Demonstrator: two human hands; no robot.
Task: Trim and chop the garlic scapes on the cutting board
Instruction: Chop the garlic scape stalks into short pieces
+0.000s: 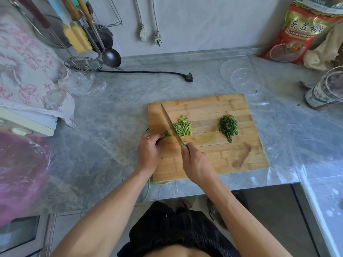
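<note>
A wooden cutting board point(213, 156) lies on the grey counter. My left hand point(148, 151) grips the short end of a garlic scape bundle point(167, 134) at the board's left edge. My right hand point(194, 162) holds a knife point(171, 125) by the handle, its blade lying across the scapes just right of my left fingers. A pile of light green chopped pieces point(182, 127) sits right of the blade. A darker green chopped pile point(228, 127) lies further right. Trimmed scape stems point(148, 188) hang off the counter's front edge beside my left forearm.
A clear plastic lid or bowl point(245, 80) sits behind the board. A black power plug point(189, 77) and cord lie on the counter. A jar point(326, 89) and a red bag point(306, 30) stand at right. Utensils and a strainer point(83, 64) hang at left.
</note>
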